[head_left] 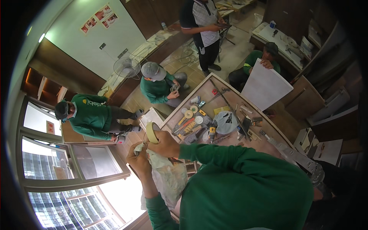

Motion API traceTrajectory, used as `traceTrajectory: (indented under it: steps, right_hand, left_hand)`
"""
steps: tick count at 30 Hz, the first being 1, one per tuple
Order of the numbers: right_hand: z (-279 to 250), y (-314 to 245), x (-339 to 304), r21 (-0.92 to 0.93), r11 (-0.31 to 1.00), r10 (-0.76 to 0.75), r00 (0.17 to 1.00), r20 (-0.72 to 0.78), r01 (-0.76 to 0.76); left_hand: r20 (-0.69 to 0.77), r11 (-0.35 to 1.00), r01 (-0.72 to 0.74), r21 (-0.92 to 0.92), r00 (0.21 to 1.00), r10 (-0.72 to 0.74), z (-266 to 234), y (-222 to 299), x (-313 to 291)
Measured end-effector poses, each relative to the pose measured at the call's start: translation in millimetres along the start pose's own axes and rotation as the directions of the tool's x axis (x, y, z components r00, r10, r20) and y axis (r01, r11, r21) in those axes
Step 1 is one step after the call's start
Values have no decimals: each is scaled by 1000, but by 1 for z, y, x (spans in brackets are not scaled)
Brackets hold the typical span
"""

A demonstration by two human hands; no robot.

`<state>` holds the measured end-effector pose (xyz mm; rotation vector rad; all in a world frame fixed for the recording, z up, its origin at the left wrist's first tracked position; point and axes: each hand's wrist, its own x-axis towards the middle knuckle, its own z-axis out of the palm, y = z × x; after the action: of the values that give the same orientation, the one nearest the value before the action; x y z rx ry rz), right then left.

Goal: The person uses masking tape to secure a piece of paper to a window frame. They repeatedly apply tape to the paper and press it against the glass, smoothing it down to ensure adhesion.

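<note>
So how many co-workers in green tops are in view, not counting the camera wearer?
3: one green-topped co-worker in a dark cap at left, a grey-capped one lower down near the centre, and a third at upper right behind a flat white rectangular panel. Others may be hidden.

Count one held tape roll [150, 133], four co-workers [90, 115], three caps [151, 71], one fan [127, 68], one yellow drill [212, 133], three wall posters [102, 12].

The masking-tape roll [150, 134] at centre left looks matt and papery; below it, a thin, crinkled plastic bag [168, 176]; lower centre, matt cloth sweater [245, 188]; upper left, smooth, glossy wall panel [111, 43].
</note>
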<state>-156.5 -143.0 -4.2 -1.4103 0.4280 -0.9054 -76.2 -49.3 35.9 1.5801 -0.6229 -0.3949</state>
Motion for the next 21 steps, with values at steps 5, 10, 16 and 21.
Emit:
traceTrajectory:
  steps: [5, 10, 16, 21]
  right_hand:
    - [11, 3, 0, -64, 996, 67, 998, -4, -67]
    - [23, 6, -2, -77, 997, 3, 999, -47, -7]
    - [32, 21, 2, -156, 987, -54, 997, -58, 45]
    - [27, 27, 2, -140, 990, 13, 1000, -8, -14]
  left_hand:
    - [-123, 999, -30, 19, 992, 32, -3, -19, 1]
    - [-258, 996, -45, 73, 964, 63, -8, -38, 1]
    - [-276, 1000, 23, 15, 961, -18, -11, -45, 5]
    - [18, 954, 241, -178, 970, -242, -38, -44, 16]
